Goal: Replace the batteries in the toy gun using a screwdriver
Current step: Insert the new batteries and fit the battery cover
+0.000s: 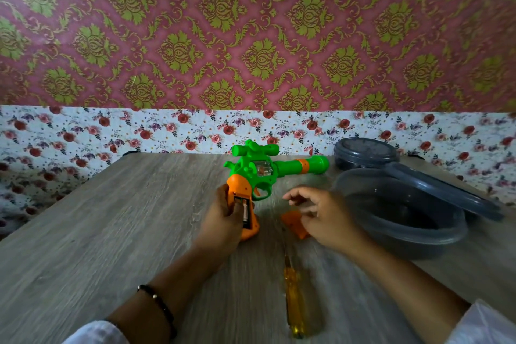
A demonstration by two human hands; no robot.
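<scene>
Left hand (223,218) gripped the toy gun (259,173) at centre frame, battery bay exposed; right hand (324,215), grip loose and empty, should lift batteries out gently.

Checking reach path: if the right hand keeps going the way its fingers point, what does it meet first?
Probably the toy gun: the right hand points left toward its trigger area. The orange cover lies under the hand; depth is unclear.

Left hand (223,215) around toy gun (259,173)

The right hand (321,218) is motion-blurred and hides part of the orange cover (293,222); both sleeves are cut off.
</scene>
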